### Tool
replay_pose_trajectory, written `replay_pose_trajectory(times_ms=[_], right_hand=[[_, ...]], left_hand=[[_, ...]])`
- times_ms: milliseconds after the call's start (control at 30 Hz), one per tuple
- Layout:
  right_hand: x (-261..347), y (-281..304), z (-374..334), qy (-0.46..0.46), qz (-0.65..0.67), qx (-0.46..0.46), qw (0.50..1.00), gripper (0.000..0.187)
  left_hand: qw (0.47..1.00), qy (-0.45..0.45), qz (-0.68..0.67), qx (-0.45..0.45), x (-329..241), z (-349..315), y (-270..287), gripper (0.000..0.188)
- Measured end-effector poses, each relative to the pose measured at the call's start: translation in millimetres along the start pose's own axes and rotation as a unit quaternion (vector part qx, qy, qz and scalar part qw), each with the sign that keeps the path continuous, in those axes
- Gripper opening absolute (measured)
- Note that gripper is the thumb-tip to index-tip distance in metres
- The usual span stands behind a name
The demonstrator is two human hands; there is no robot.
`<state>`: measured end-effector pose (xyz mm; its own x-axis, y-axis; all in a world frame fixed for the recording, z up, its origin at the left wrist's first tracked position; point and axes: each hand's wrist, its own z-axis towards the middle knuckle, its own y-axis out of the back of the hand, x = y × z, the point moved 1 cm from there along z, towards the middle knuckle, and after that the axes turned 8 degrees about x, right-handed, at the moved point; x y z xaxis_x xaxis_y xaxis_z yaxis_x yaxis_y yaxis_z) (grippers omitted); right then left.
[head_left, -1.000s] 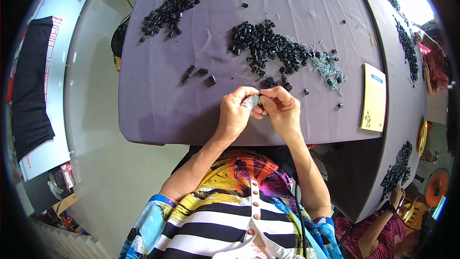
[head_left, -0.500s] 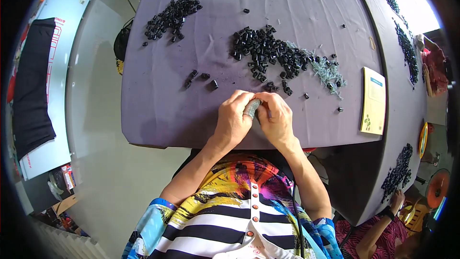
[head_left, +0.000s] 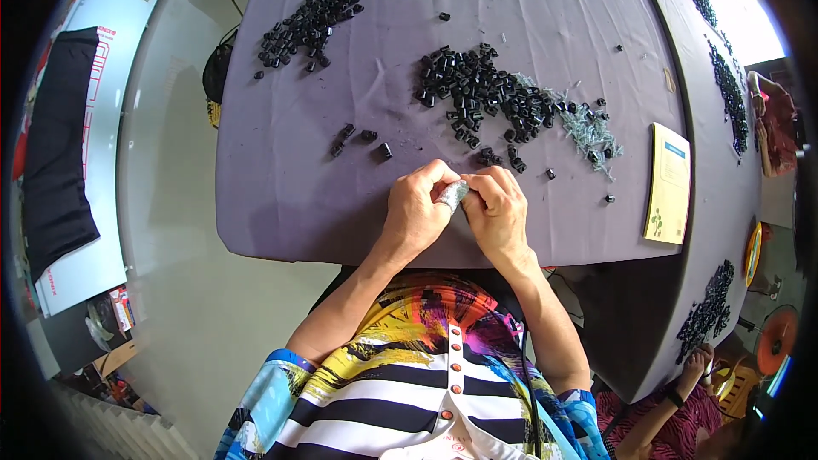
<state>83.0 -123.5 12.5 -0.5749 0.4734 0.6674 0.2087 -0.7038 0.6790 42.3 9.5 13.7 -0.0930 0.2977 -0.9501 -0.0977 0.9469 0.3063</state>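
Note:
My left hand [head_left: 415, 207] and my right hand [head_left: 498, 215] meet above the near edge of the table, fingers bent and tips pinched together. A grey, speckled piece [head_left: 452, 195] shows at the left thumb; whether it wraps the thumb or is held, I cannot tell. Anything small between the fingertips is hidden. Just beyond the hands lie several loose short black cylindrical parts [head_left: 385, 151]. Farther off is a large heap of the same black parts [head_left: 477, 94], with pale grey-green slivers [head_left: 588, 128] scattered at its right side.
A smaller heap of black parts [head_left: 311, 25] sits at the far left of the cloth-covered table [head_left: 281, 170]. A yellow booklet [head_left: 667, 183] lies near the right edge. On the adjoining table, a co-worker's hand [head_left: 699, 362] is beside another black heap [head_left: 707, 311].
My fingers have shifted slightly around the grey piece, and its end now shows more plainly. The view has moved a little. The co-worker's hands have come closer together.

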Motion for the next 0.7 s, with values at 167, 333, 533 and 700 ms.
replay_pose_trajectory(times_ms=[167, 333, 533, 700], right_hand=[[-2.6, -1.9, 1.8, -0.001, 0.013, 0.046, 0.999, 0.014], [0.0, -1.5, 3.3, -0.021, -0.009, 0.066, 0.998, 0.014], [-5.7, -2.1, 6.3, -0.044, -0.038, 0.099, 0.993, 0.016], [-4.3, 3.8, -4.1, -0.058, -0.066, 0.071, 0.994, 0.014]], left_hand=[[0.997, 0.038, -0.056, 0.027, 2.6, -0.2, 3.5, 0.008], [0.995, 0.056, -0.074, 0.040, 3.3, 1.4, 3.7, 0.012], [0.996, -0.064, 0.067, -0.006, 3.8, 1.7, -1.0, 0.015], [0.982, -0.121, 0.143, 0.000, -6.4, 1.6, -5.2, 0.017]])
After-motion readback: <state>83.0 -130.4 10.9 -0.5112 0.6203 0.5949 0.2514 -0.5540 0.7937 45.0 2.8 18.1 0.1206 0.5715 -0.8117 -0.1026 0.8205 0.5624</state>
